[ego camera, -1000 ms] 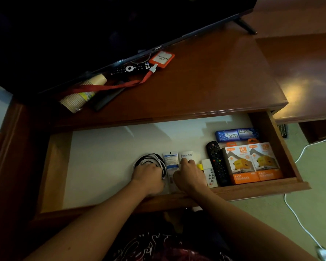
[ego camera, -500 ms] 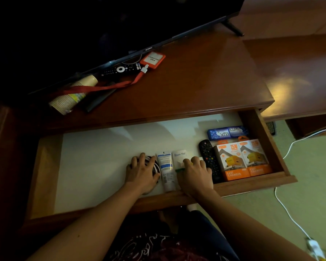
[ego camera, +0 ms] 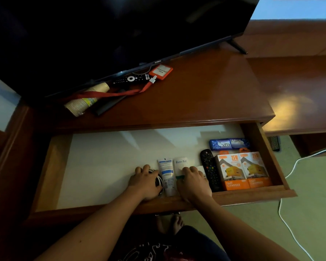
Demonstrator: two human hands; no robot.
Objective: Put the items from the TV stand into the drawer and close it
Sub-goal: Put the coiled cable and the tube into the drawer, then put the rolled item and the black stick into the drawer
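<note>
The open drawer has a white floor. My left hand lies palm down on a coiled black and white cable, fingers curled over it. My right hand presses on a white handwritten card with a green piece under the fingers. A white and blue tube lies between the hands. On the TV stand remain a stack of paper cups, a black remote, an orange tag on a red lanyard and a dark flat object.
At the drawer's right end lie a black remote, two orange charger boxes and blue soap packs. The TV overhangs the stand's back. A white cord runs over the floor at the right.
Both hands have flattened and slid slightly toward the drawer's front. My left hand now covers most of the cable. My right hand hides the small white remote seen earlier.
</note>
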